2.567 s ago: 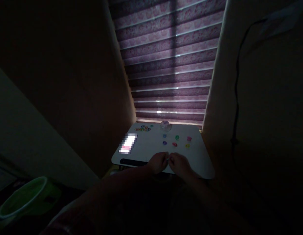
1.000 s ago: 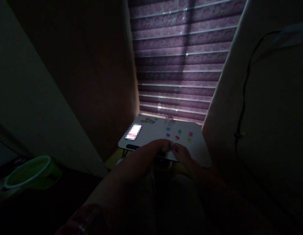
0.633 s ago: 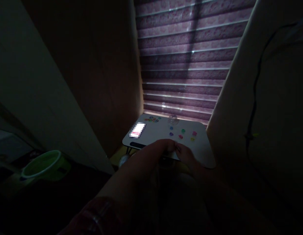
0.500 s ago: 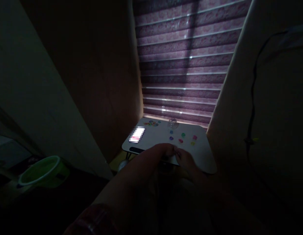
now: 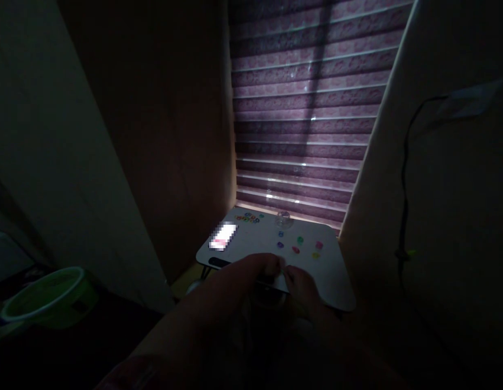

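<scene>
Six coloured pieces (image 5: 296,250) lie spaced on the counter (image 5: 339,284) right of centre, presumably for separate access; left hand (image 5: 271,264) and right hand (image 5: 300,281) sit close together, grip indeterminable.

Legible text, labels, brands, numbers or signs: none. The smartphone display (image 5: 223,236) is pixelated and unreadable.

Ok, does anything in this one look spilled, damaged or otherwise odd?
Nothing looks spilled or damaged. The one oddity is the phone near the white table's left edge: its screen shows as coarse blocks, unlike its surroundings. It's too dim to tell what the left hand and right hand hold.
</scene>
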Tool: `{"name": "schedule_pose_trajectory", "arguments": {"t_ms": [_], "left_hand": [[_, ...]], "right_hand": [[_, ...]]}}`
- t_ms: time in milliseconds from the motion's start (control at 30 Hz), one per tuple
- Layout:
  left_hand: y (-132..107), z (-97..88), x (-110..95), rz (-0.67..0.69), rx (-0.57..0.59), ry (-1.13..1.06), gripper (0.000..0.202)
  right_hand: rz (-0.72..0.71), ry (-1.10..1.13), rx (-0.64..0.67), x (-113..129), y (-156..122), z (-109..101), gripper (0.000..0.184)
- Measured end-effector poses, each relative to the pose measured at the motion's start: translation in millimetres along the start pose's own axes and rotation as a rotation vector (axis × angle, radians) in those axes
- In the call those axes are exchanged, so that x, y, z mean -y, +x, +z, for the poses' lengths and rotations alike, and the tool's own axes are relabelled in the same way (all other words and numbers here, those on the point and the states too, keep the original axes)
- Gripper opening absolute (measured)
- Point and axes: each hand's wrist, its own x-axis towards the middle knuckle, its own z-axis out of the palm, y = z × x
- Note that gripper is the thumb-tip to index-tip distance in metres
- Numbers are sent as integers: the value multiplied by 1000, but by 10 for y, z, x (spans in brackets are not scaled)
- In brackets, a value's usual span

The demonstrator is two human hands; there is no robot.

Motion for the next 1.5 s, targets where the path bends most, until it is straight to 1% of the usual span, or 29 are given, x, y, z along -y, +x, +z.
{"name": "schedule_pose_trajectory", "arguments": {"t_ms": [167,367,600,767,900,1100,1300,1500], "left_hand": [[-28,-15,-34,-10,-12,44,14],[31,-5,7,-12,-14,68,21],[23,-11,44,-33,10,62,16],[-4,-11,32,-43,34,44,14],[-33,-23,60,-41,57,21,14],[-30,-30,112,13,44,-51,17],[-10,47,120,115,26,-159,20],[-34,63,135,169,19,-156,25]], "right_hand": [[0,9,5,21,-8,-20,24],[4,9,-2,-2,1,-4,25],[-7,-14,5,-44,0,13,23],[-14,-23,4,-10,-3,-24,24],[-9,-35,2,25,-14,-58,23],[19,-66,-5,17,-20,-31,23],[38,-78,6,-59,-5,37,21],[41,-73,-1,-50,-16,38,19]]}}
